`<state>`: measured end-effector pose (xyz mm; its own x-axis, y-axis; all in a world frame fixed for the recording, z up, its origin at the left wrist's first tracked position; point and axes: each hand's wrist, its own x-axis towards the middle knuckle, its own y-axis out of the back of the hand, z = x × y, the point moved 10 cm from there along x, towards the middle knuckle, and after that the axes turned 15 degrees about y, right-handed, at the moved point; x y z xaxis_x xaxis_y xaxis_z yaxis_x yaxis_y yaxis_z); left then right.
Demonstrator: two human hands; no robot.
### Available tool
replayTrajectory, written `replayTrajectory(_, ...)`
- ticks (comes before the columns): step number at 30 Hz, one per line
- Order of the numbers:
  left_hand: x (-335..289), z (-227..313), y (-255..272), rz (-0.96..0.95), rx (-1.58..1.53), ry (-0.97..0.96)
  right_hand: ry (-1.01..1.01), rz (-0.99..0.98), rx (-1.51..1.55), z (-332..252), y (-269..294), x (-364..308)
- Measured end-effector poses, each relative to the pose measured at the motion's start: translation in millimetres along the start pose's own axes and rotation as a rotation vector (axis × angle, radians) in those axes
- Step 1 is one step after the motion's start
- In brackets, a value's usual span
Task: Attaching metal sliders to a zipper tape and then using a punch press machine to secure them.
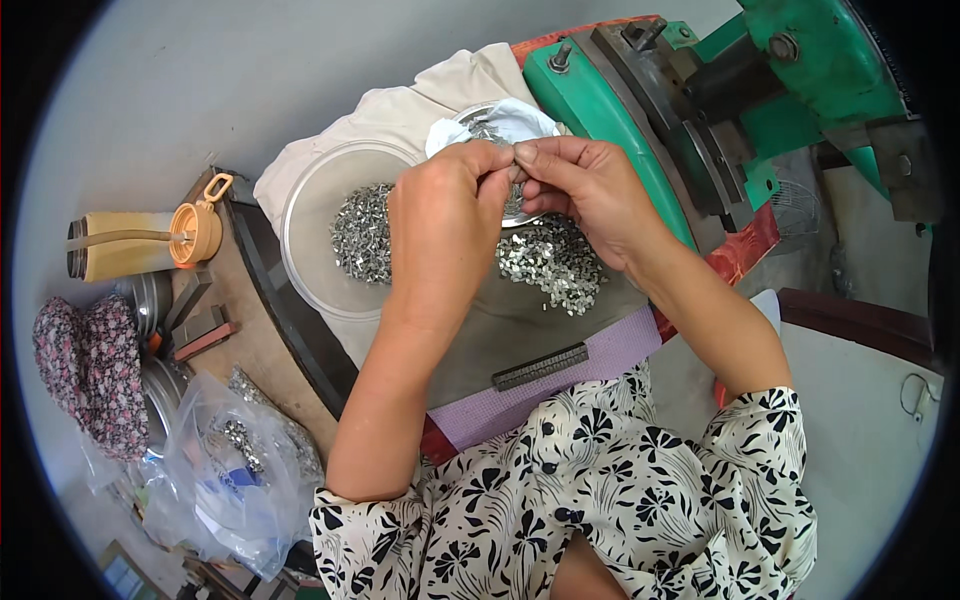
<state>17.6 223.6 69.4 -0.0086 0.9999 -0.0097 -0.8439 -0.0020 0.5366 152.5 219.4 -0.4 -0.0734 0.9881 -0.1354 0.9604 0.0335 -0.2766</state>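
Note:
My left hand [447, 215] and my right hand [590, 190] meet above the cloth-covered table, fingertips pinched together. Whatever lies between the fingers is too small and too covered to name. Just beyond them stands a round metal dish [482, 112] with a white cloth or bag in it and small metal pieces. Left of my left hand, a wide round tray [310, 255] holds a heap of small metal parts [362, 235], partly hidden by that hand. Below my right hand lies a loose pile of shiny metal pieces [560, 265].
A green machine [610, 130] stands at the right. Near me, a dark ridged metal strip [540, 367] lies by a purple mat [625, 345]. On the left are a yellow bottle [125, 240], a flowered cloth [90, 370] and a clear plastic bag [225, 500] with metal parts.

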Motion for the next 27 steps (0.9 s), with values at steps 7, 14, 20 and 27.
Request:
replayTrajectory(7,-9.2,9.3,-2.5,0.081,0.019,-0.181,-0.016,0.008,-0.096,5.2,3.4,-8.7)
replayTrajectory(14,-9.7,6.3,-2.2,0.129,-0.017,-0.135,-0.014,-0.030,-0.163,2.3,-1.2,-10.6)
replayTrajectory(20,-4.6,-13.7,0.4,-0.051,-0.294,0.111,0.072,0.013,-0.090,0.4,2.8,-7.8)
replayTrajectory(27,-5.9,-21.6,-7.7,-0.099,-0.483,0.139,0.063,0.044,0.048,3.3,2.0,-7.1)
